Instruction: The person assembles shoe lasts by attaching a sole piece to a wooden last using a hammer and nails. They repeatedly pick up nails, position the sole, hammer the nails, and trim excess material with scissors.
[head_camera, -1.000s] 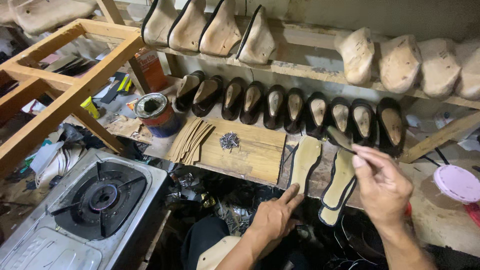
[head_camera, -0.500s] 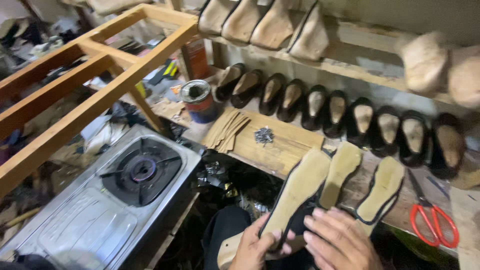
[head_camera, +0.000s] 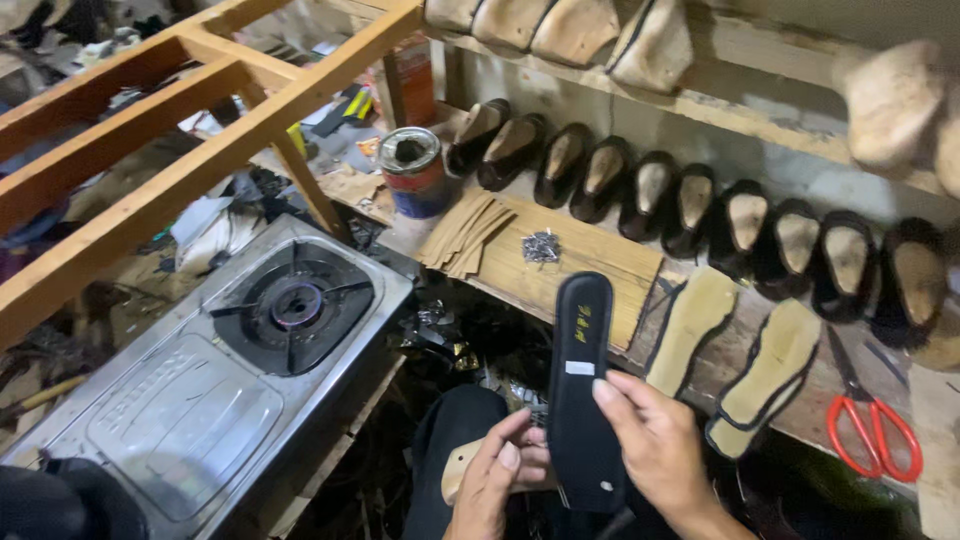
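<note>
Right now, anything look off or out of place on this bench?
A loose pile of small nails lies scattered on the wooden board, not in any container. The scissors rest near the bench's front edge. A gas stove sits among clutter. Both hands, left and right, hold a black sole upright.

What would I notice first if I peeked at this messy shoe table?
Probably the long black shoe sole held upright in the middle, between the left hand and the right hand. Behind it, a row of dark shoes with pale insoles lines the back of the wooden bench. The steel gas stove sits at lower left, and red-handled scissors lie at the right.
</note>
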